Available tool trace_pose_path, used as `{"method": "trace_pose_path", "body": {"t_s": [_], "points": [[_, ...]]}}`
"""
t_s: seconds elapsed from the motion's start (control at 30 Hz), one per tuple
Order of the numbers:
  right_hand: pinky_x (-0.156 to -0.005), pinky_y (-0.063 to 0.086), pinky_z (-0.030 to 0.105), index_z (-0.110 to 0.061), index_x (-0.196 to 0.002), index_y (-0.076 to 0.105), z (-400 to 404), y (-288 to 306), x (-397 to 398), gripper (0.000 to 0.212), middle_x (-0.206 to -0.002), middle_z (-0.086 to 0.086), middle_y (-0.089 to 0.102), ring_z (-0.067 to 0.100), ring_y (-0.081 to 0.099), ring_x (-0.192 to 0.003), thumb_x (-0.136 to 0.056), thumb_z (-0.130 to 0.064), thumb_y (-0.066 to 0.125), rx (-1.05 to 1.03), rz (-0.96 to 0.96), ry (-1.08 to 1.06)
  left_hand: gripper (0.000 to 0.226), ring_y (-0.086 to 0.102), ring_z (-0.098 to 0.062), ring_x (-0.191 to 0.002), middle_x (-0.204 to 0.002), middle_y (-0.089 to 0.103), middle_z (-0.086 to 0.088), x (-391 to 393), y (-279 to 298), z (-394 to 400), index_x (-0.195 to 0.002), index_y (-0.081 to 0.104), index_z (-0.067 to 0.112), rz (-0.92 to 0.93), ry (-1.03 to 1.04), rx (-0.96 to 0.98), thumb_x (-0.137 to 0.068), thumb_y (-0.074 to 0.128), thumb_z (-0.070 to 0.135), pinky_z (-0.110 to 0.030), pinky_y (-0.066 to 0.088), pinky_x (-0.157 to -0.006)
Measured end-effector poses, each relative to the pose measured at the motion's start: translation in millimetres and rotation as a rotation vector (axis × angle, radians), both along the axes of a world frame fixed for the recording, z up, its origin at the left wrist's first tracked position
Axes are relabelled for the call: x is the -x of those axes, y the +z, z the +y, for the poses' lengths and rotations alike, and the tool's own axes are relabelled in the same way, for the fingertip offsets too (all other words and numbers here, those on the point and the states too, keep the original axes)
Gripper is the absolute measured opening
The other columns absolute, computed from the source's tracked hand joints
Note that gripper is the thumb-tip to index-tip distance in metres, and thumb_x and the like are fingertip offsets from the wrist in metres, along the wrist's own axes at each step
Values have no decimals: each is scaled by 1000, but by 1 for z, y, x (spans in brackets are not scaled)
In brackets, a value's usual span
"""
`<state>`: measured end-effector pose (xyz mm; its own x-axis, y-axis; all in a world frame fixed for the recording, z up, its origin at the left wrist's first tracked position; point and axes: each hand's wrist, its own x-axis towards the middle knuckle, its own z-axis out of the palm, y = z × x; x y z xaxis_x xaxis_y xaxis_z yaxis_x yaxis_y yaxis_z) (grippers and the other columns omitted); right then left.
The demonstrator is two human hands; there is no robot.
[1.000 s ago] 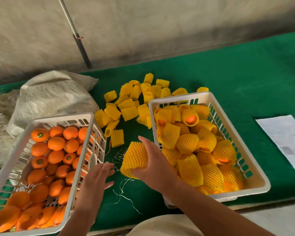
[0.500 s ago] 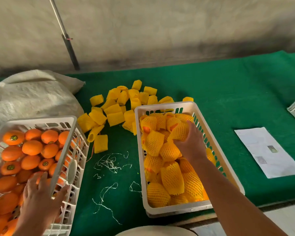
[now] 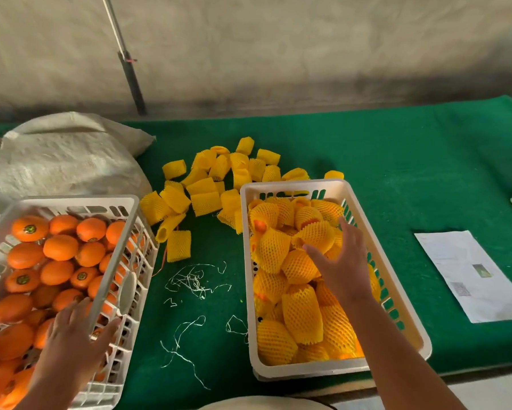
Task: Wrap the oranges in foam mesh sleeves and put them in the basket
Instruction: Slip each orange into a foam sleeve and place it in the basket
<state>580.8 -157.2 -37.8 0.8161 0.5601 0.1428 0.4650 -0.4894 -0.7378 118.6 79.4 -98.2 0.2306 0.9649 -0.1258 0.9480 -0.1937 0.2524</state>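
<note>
Dozens of bare oranges (image 3: 56,261) are lying in the left basket (image 3: 121,261), firm and smooth; left hand (image 3: 71,335) is reaching in, right hand (image 3: 343,261) is hovering over the right basket (image 3: 396,291), both with fingers spread, empty. Soft sleeves (image 3: 204,184) are lying far.

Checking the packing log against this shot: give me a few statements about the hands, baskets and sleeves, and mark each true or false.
1. The right hand is over the basket of wrapped oranges, fingers spread, holding nothing. True.
2. The left hand holds a foam sleeve. False: it reaches into the basket of bare oranges, with no sleeve in it.
3. The loose empty sleeves lie on the green cloth between and behind the two baskets. True.
4. The sheet of paper lies inside the right basket. False: it lies on the cloth to that basket's right.
</note>
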Motion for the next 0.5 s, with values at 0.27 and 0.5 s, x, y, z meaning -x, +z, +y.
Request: {"method": "trace_pose_path", "body": {"t_s": [0.27, 0.5], "points": [[-103, 38, 23, -24, -138, 57, 21, 10, 115, 56, -137, -4, 57, 8, 47, -126, -91, -52, 69, -18, -38, 348, 63, 63, -28, -102, -114, 63, -7, -14, 24, -5, -118, 63, 23, -229, 1, 90, -94, 39, 77, -52, 59, -86], [-118, 35, 43, -16, -127, 69, 38, -21, 164, 46, -140, 5, 60, 29, 46, -141, -86, -30, 84, 168, -171, 542, 48, 59, -25, -104, -110, 59, 4, 9, 38, 31, -109, 60, 34, -174, 132, 75, -95, 37, 75, -50, 56, -87]]}}
